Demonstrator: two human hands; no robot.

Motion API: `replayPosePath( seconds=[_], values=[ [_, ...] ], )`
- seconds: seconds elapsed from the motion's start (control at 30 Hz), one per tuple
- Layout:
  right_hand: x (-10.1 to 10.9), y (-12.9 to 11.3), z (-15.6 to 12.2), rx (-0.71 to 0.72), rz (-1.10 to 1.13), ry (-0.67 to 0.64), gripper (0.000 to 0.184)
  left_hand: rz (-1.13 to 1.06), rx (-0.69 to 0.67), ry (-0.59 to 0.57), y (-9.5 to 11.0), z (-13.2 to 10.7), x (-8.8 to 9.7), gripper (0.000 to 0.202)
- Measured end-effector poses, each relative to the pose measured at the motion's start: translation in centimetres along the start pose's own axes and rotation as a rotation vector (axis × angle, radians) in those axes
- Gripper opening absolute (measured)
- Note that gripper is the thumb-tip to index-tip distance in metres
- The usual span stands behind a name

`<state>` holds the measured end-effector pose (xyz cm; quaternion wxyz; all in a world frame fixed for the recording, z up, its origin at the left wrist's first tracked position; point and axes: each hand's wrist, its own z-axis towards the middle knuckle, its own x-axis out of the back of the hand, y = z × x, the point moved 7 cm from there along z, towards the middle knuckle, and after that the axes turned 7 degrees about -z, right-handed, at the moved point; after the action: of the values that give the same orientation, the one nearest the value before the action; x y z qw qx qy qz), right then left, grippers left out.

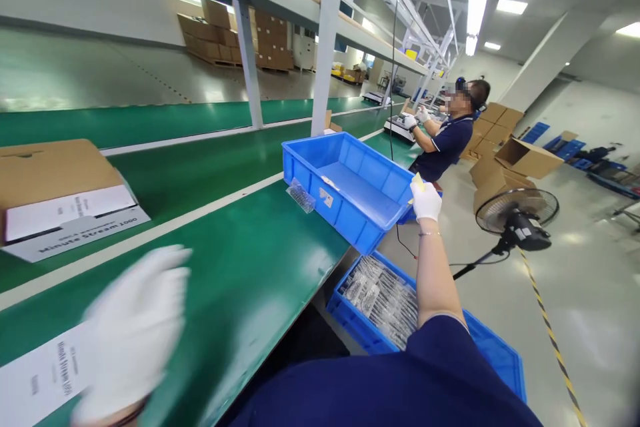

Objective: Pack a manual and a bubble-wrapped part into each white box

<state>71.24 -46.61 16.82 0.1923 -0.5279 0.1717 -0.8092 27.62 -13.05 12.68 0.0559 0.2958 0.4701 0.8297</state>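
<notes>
My left hand [137,327], in a white glove, is held over the green work surface with its fingers stretched out and nothing in them; it is slightly blurred. Below it lies a white printed sheet or box panel [43,373], partly covered by the hand. My right hand [427,201], also gloved, is closed at the right rim of a blue plastic crate [340,203]. A small yellowish patch shows at its fingertips; I cannot tell what it is. The crate's visible floor is bare, and it overhangs the table's edge. A clear plastic piece [301,196] is at its near left side.
An open printed cardboard box [60,193] sits at the left. Below the table edge, a blue crate [360,323] holds several plastic-wrapped items [383,297]. A co-worker [450,130] works farther along the line. A fan [520,220] and cartons [505,173] stand right.
</notes>
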Motion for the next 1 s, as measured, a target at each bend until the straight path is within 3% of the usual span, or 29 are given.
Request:
replayPosePath(
  seconds=[0.03,0.1,0.13,0.17,0.23,0.3,0.4,0.5,0.57,0.67,0.77,0.87,1.0],
  values=[
    [-0.3,-0.1,-0.1,-0.001,-0.034,-0.022,0.035,-0.04,-0.105,-0.093,2.6,0.2,-3.0,0.03],
    [-0.6,0.2,-0.2,-0.013,-0.096,-0.057,0.042,-0.116,-0.586,-0.507,9.7,-1.4,-10.8,0.029],
    [-0.5,0.5,-0.2,-0.016,-0.126,-0.063,0.045,-0.119,-0.732,-0.632,12.2,-2.2,-14.2,0.035],
    [-0.2,0.9,0.0,-0.015,-0.157,-0.058,0.046,-0.115,-0.814,-0.666,14.1,-2.4,-17.2,0.041],
    [0.8,1.6,0.3,-0.012,-0.221,-0.035,0.043,-0.108,-0.861,-0.677,16.4,-2.1,-22.6,0.052],
    [2.4,1.4,0.3,0.007,-0.273,-0.001,0.037,-0.104,-0.816,-0.696,16.8,-1.3,-27.0,0.055],
    [6.2,-1.9,-1.5,0.149,-0.174,0.201,0.033,-0.157,-0.738,-0.732,16.2,-0.1,-30.3,0.047],
    [10.0,-6.0,-5.1,0.257,0.094,0.494,0.045,-0.265,-0.708,-0.728,16.1,0.1,-29.6,0.044],
    [10.4,-7.6,-7.0,0.246,0.21,0.531,0.05,-0.424,-0.631,-0.621,16.2,0.1,-26.9,0.037],
    [8.4,-8.8,-8.8,0.225,0.255,0.404,0.047,-0.655,-0.482,-0.373,16.2,-0.3,-21.8,0.027],
    [5.7,-9.5,-11.1,0.215,0.327,0.298,0.043,-0.758,-0.358,-0.195,16.3,-0.3,-18.4,0.03],
    [4.0,-11.0,-14.0,0.236,0.425,0.246,0.044,-0.855,-0.16,-0.061,15.5,1.1,-17.1,0.039],
    [2.6,-13.3,-16.1,0.421,0.441,0.111,0.048,-0.97,0.098,-0.174,12.8,3.1,-17.9,0.013]
  ],
)
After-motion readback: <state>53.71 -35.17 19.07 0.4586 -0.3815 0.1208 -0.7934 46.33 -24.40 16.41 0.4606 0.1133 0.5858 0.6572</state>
